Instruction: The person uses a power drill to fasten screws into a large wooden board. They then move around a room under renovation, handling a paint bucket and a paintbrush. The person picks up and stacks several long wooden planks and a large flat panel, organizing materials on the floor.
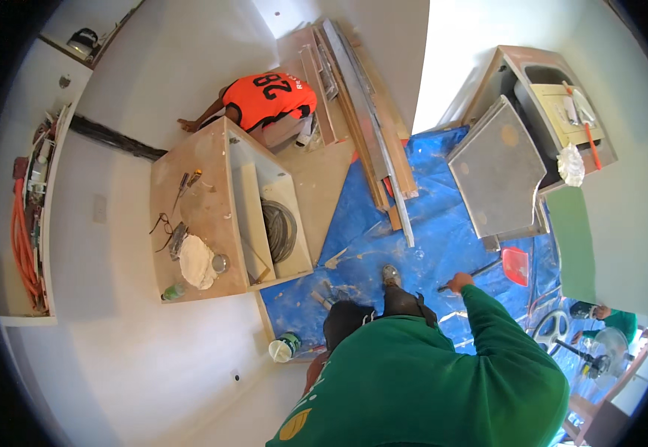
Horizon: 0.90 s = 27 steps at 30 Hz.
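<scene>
My right hand [459, 282] is closed round the dark handle of a dustpan, held low over the blue tarp [432, 257]. The handle runs to the red pan [515, 267] on its right. Only a bit of my left arm shows beside my green shirt, and my left hand is hidden. A pale, stick-like piece [322, 300] lies by my left knee; its kind is unclear. One shoe [391, 275] stands on the dusty tarp, left of my right hand.
A wooden cabinet [190, 160] at left bears screwdrivers, glasses and a white cloth. Long boards [372, 127] lean ahead. Grey panels [499, 171] stand at right. A tub [285, 347] sits low left. A co-worker in orange [272, 100] bends behind the cabinet; another person [616, 324] is at far right.
</scene>
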### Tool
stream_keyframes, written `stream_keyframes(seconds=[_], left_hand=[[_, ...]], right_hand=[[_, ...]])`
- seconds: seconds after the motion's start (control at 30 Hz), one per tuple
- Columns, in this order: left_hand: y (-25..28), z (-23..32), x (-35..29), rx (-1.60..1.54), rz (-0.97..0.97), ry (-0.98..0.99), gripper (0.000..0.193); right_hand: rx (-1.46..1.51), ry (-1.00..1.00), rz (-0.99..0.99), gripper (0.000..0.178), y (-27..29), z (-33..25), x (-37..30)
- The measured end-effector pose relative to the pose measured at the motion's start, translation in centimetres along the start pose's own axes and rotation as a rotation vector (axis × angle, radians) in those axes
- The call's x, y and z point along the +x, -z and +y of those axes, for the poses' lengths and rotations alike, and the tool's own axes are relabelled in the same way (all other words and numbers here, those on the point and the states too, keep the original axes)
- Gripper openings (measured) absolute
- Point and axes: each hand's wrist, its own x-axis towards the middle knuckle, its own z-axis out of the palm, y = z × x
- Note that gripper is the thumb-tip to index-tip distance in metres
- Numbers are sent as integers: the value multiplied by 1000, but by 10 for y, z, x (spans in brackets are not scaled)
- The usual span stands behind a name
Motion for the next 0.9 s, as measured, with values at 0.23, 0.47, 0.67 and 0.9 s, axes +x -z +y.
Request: stream_keyframes(seconds=[0.23,0.47,0.67,0.9], left_hand=[[69,94,-19,-282,-116,220,40],[210,235,7,-822,-304,560,38],[294,290,84,-1070,-387,660,37],[376,325,131,-1161,-405,772,35]], right_hand=[[-53,108,45,54,-55,24,43],[56,298,-17,52,-44,-100,52],[-247,509,60,24,10,-149,81],[326,325,-67,19,61,-191,156]])
